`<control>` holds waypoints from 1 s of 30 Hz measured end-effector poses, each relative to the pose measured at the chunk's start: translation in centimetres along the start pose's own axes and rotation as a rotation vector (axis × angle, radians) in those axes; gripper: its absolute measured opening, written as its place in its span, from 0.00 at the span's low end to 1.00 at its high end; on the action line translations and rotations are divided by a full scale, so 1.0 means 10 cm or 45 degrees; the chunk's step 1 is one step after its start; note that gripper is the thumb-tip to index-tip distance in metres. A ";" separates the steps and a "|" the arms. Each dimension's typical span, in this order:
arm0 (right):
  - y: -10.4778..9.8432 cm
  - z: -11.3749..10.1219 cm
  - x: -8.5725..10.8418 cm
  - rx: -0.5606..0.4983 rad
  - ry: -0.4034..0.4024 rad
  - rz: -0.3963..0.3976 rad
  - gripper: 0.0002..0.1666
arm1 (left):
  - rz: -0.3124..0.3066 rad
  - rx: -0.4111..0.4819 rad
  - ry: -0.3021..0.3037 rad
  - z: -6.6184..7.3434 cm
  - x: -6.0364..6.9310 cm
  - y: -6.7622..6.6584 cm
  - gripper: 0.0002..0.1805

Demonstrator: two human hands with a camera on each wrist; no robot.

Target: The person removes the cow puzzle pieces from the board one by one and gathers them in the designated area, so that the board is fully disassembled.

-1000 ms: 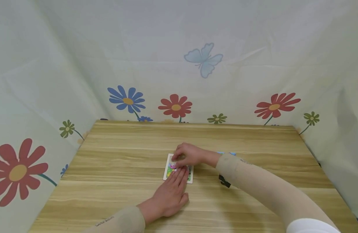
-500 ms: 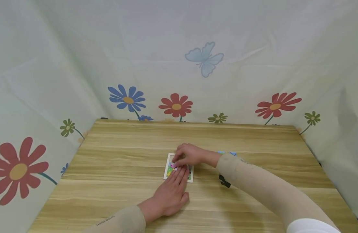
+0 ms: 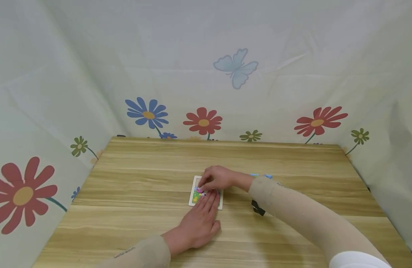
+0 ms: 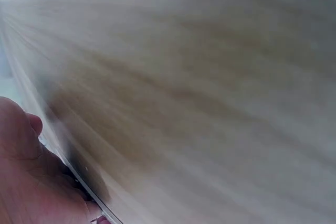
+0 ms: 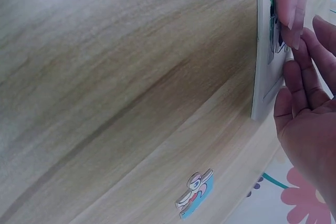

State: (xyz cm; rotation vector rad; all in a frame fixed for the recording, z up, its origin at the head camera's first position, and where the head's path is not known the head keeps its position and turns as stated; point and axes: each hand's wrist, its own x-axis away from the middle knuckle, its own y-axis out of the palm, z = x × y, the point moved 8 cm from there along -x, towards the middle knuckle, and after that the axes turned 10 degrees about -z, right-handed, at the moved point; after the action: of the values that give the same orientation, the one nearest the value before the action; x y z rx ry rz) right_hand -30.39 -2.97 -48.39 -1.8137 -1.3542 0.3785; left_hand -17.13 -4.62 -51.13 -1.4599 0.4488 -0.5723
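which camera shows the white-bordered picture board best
The head view: it looks down on the picture board, showing its white border and colours, though the left hand and right hand cover some. The right wrist view sees it steeply slanted; the left wrist, only what looks like its thin edge.

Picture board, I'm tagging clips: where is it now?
Head view, lower middle: the picture board lies on the table, left hand over its near edge, right hand over the far.

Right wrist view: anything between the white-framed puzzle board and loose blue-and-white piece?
Right wrist view shows bare wood-grained tabletop between puzzle board and piece.
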 end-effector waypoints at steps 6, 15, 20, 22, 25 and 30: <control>0.02 0.07 -0.02 -0.083 0.077 -0.014 0.10 | -0.030 0.002 -0.008 0.00 0.01 -0.03 0.36; 0.04 0.11 -0.03 -0.144 0.128 -0.020 0.08 | 0.011 -0.047 0.010 -0.02 0.02 0.01 0.37; 0.05 0.12 -0.04 -0.139 0.145 -0.014 0.07 | 0.031 -0.051 0.019 -0.02 0.01 0.03 0.37; 0.06 0.13 -0.04 -0.139 0.149 -0.010 0.07 | 0.028 -0.053 0.023 -0.02 0.01 0.04 0.37; 0.06 0.13 -0.04 -0.143 0.154 -0.003 0.06 | 0.024 -0.056 0.029 -0.01 0.01 0.04 0.37; 0.05 0.09 -0.03 -0.120 0.129 0.014 0.08 | 0.031 -0.065 0.033 -0.02 0.00 0.05 0.37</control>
State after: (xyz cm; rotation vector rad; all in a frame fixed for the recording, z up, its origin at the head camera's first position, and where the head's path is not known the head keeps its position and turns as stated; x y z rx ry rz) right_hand -30.78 -2.85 -49.38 -1.8921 -1.3111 0.2285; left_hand -17.15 -4.76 -51.62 -1.4949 0.5043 -0.5647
